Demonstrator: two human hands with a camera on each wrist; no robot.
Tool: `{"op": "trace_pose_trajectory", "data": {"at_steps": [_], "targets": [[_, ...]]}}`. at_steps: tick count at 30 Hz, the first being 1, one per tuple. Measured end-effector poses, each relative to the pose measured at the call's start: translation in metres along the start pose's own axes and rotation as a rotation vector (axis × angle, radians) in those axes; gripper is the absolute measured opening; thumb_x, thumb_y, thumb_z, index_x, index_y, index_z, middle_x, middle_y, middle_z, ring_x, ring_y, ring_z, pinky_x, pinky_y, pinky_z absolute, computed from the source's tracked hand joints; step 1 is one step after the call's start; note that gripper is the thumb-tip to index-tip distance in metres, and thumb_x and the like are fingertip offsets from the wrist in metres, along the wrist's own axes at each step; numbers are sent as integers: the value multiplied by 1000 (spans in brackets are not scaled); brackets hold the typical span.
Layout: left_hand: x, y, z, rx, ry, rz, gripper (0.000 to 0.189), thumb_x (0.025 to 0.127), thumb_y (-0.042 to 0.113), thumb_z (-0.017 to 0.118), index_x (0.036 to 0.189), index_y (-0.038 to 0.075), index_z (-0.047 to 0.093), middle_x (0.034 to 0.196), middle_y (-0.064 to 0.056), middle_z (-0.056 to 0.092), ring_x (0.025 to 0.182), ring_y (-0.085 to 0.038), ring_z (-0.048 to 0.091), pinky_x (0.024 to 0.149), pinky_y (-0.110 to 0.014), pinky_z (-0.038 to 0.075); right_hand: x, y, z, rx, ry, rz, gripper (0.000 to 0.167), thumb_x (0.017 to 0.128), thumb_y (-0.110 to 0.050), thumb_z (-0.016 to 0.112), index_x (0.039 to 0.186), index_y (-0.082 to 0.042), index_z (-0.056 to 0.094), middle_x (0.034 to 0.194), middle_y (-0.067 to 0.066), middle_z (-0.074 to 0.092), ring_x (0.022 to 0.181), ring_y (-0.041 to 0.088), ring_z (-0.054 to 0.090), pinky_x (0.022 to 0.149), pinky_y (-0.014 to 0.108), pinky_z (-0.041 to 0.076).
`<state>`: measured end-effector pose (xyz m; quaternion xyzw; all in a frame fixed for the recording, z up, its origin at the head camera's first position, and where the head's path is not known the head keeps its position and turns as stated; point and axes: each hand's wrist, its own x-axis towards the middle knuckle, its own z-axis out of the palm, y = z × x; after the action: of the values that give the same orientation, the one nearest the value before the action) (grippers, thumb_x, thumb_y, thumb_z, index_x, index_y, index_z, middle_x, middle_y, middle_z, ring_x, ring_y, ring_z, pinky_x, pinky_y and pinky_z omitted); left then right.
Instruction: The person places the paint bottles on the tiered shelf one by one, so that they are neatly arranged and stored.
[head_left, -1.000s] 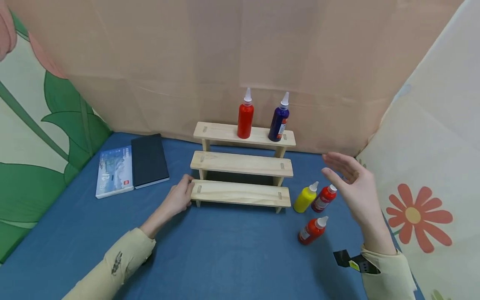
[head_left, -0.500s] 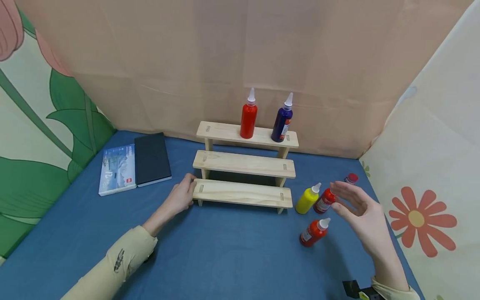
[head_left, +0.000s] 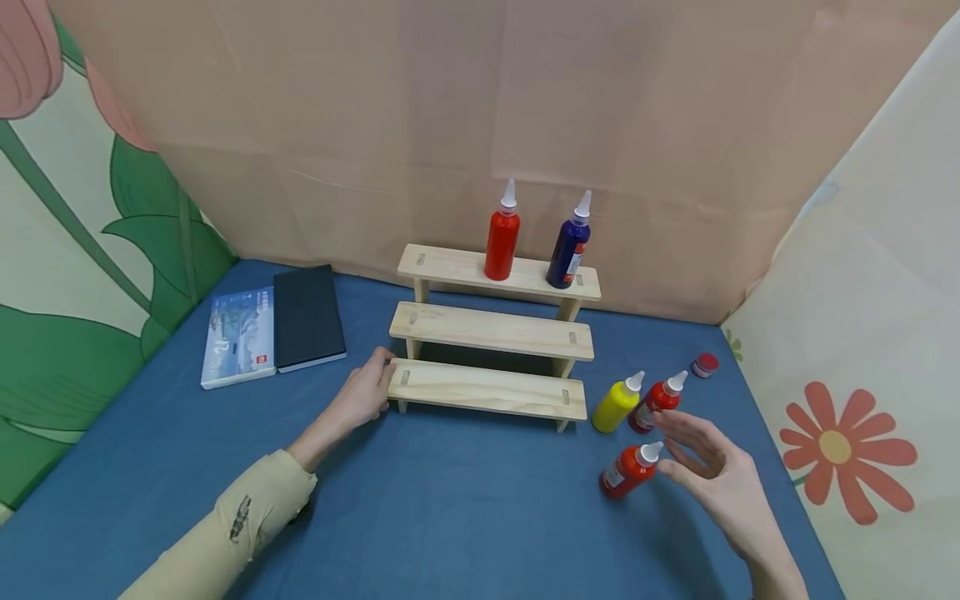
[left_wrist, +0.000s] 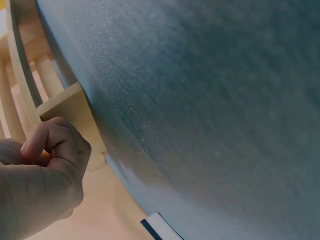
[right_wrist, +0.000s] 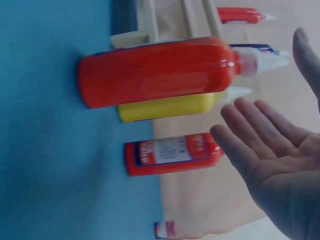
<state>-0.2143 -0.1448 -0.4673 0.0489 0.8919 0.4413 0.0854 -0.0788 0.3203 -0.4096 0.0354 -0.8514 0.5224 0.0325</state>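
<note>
My left hand (head_left: 366, 387) grips the left end of the lowest board of a three-step wooden shelf (head_left: 491, 329). In the left wrist view its fingers (left_wrist: 60, 142) curl at the board's end. My right hand (head_left: 708, 471) is at the right with fingers and thumb spread and nothing between them. Its fingertips are close to the white nozzle of the nearest red paint bottle (head_left: 624, 473), which stands upright on the blue cloth. Just behind stand a yellow paint bottle (head_left: 617, 405) and another red paint bottle (head_left: 649, 407), partly overlapped by my fingers.
A red paint bottle (head_left: 502, 243) and a dark blue one (head_left: 568, 252) stand on the top step. A small red-capped jar (head_left: 705, 364) sits at the far right. Two books, one light blue (head_left: 240, 337) and one black (head_left: 307, 317), lie left. Walls enclose the back and sides.
My right hand has come down toward the nearest red paint bottle, uncovering the small red-capped jar. My left hand stays at the shelf. The view has shifted slightly.
</note>
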Motion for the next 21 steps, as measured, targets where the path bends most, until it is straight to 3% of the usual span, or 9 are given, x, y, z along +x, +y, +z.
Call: {"op": "trace_pose_trajectory", "data": {"at_steps": [4,8,13,21], "targets": [[0,0,1,3,-1,-1,32,119,13,36,144,-5,43,74,-13,58,55,-22,59,51,-33,48,-1,8,4,-25,-25,91,63,103,-21,77,156,-2,47,153,21,55,136,12,57,97,19,52],[0,0,0,1,1,-2,31,119,13,36,143,-5,44,74,-14,58,55,-22,60,50,-33,48,-1,15,8,-50,-56,170,68,102,-24,78,157,-3,45,156,20,51,144,37,50,105,36,52],[0,1,0,3,-5,0,32,119,13,36,144,-5,43,73,-14,59,55,-22,59,50,-33,48,-1,24,12,-41,-73,214,69,101,-21,79,158,-3,43,157,22,49,143,44,48,108,55,47],[0,1,0,1,-2,-1,32,118,12,36,144,-5,43,79,-16,61,55,-22,60,50,-33,48,2,35,21,-33,-100,208,70,96,-22,85,154,-2,49,154,23,53,142,47,49,109,62,44]]}}
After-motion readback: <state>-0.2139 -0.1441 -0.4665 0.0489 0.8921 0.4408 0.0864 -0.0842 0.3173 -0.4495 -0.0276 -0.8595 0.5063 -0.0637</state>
